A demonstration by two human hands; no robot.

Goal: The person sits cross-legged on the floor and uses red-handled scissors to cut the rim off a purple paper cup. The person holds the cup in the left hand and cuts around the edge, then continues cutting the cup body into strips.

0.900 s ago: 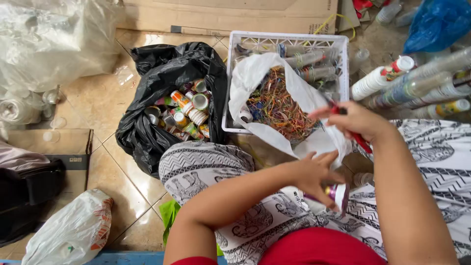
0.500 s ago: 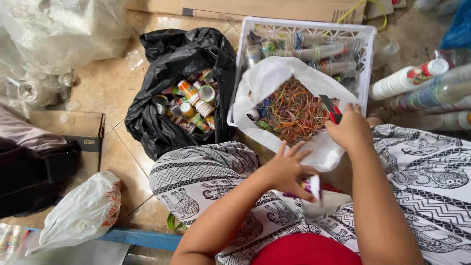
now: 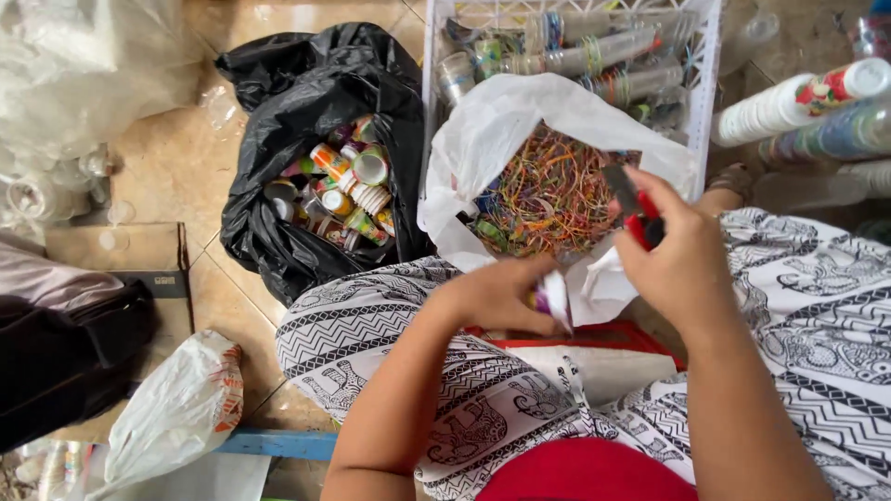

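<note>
My left hand (image 3: pixel 501 292) is closed around a small plastic cup (image 3: pixel 553 299) held over my lap. My right hand (image 3: pixel 682 260) grips a red-handled cutter (image 3: pixel 636 209) just to the right of the cup, its blade pointing up toward a white plastic bag (image 3: pixel 501 130). That bag is open and filled with tangled colourful strips (image 3: pixel 548 195). It rests against a white plastic crate (image 3: pixel 710 83) holding several stacked clear cups.
A black bag (image 3: pixel 297 93) with several small colourful cups stands at the left of the crate. Stacks of cups (image 3: pixel 798 102) lie at the right. A white bag (image 3: pixel 176 408), a cardboard box (image 3: pixel 121 250) and a dark bag (image 3: pixel 65 362) sit on the tiled floor at left.
The view has tilted down and closer. My hands have come nearer together over my lap, the left hand closing on the cup and the right keeping the cutter.
</note>
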